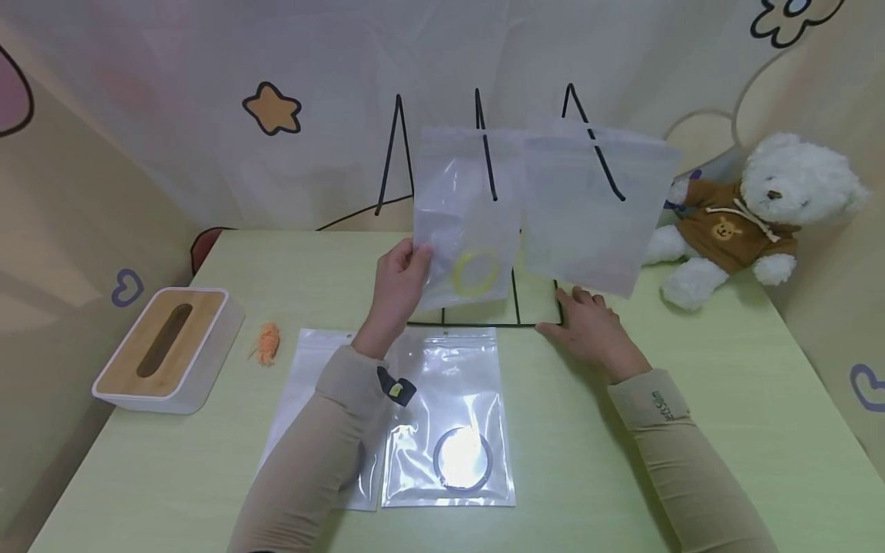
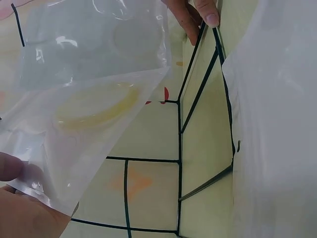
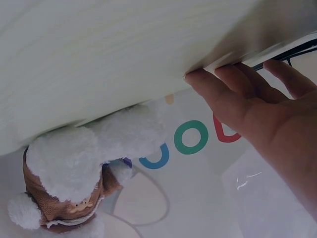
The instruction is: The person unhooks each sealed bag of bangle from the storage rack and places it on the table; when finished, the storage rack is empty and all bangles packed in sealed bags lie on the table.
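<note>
On a smooth, pale-green table stands a black wire rack, its middle hook bearing a glossy translucent plastic pouch. The raised left hand pinches the pouch's left edge; the right hand, thumb and fingers parted, rests at the rack's front right corner, tabletop stretching rightward. A thin yellow ring sits low inside the pouch.

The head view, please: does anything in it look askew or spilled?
The translucent white plastic bag hanging on the rightmost black wire hook looks askew, its bottom edge slanting; nothing appears spilled or damaged.
</note>
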Tool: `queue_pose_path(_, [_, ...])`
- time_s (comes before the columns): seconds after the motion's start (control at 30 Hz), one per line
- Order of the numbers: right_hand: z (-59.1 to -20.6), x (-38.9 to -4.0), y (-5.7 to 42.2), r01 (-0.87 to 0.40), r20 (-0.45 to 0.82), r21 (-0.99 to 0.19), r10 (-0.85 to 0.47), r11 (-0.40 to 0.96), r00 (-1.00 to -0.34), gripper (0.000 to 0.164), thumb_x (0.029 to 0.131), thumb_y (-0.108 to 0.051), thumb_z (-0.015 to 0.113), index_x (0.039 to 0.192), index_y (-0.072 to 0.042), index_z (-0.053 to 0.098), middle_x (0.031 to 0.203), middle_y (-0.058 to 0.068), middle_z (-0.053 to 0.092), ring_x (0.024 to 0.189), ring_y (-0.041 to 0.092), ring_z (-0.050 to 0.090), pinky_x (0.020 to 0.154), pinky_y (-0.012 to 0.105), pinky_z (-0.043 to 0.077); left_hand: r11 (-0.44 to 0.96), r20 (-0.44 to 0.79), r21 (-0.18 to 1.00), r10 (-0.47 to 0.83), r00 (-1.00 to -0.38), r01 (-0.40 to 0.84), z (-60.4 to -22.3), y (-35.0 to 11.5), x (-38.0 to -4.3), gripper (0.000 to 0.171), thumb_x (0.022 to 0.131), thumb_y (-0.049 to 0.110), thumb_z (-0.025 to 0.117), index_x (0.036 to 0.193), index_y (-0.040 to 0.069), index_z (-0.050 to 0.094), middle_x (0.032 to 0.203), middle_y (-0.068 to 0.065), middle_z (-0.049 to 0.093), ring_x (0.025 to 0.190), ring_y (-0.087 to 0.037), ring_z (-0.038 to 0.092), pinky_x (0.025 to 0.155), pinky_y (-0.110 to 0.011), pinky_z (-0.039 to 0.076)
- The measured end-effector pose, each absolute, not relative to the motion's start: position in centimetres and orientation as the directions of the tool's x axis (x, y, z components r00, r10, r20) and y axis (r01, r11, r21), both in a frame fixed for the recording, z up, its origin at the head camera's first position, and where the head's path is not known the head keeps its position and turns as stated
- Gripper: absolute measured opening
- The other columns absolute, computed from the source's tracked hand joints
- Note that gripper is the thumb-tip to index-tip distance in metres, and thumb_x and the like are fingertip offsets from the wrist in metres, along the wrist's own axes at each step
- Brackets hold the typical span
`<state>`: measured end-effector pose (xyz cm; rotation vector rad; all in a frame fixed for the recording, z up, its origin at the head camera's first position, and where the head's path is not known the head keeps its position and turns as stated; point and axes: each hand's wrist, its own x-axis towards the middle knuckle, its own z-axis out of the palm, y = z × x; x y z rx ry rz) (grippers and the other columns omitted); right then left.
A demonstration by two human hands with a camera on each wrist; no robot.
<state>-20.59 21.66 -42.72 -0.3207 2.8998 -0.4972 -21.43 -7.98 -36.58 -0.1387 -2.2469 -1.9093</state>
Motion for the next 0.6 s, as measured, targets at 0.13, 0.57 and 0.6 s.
queue_pose_path(0.13, [-42.7, -20.5, 21.7, -0.179, -0.147, -0.345, -0.241, 0.922, -0.959, 0.079, 0.096, -0.049, 0.053, 0.151, 0.002, 0.026, 0.149, 0.03, 0.028, 0.13, 0.055, 0.027, 0.097, 0.072, 0.027, 0.167, 0.207, 0.966, -0.05, -0.977, 0.196, -36.5, -8.2, -21.0, 0.029, 0.101, 0.018, 0.053, 0.116, -0.004, 0.063, 0.112, -0.017, 0.067, 0.098, -0.024, 0.06, 0.088, -0.043, 0.05])
queue_pose_path(0.57, [-43.1, -20.6, 21.9, -0.192, -0.136, -0.357, -0.254, 0.914, -0.957, 0.079, 0.097, -0.049, 0.053, 0.15, 0.004, 0.028, 0.147, 0.031, 0.03, 0.129, 0.053, 0.027, 0.097, 0.072, 0.027, 0.16, 0.207, 0.966, -0.025, -0.978, 0.2, -36.3, -8.6, -20.2, 0.028, 0.1, 0.018, 0.052, 0.113, -0.003, 0.064, 0.108, -0.015, 0.067, 0.092, -0.02, 0.058, 0.079, -0.033, 0.049])
queue_pose_path(0.6, [-43.1, -20.7, 21.9, -0.194, -0.134, -0.356, -0.256, 0.914, -0.957, 0.079, 0.097, -0.049, 0.052, 0.15, 0.004, 0.028, 0.147, 0.031, 0.03, 0.129, 0.054, 0.027, 0.096, 0.072, 0.027, 0.16, 0.205, 0.967, -0.026, -0.978, 0.199, -36.3, -8.7, -20.1, 0.028, 0.1, 0.018, 0.052, 0.113, -0.003, 0.064, 0.108, -0.015, 0.067, 0.092, -0.02, 0.058, 0.078, -0.032, 0.048])
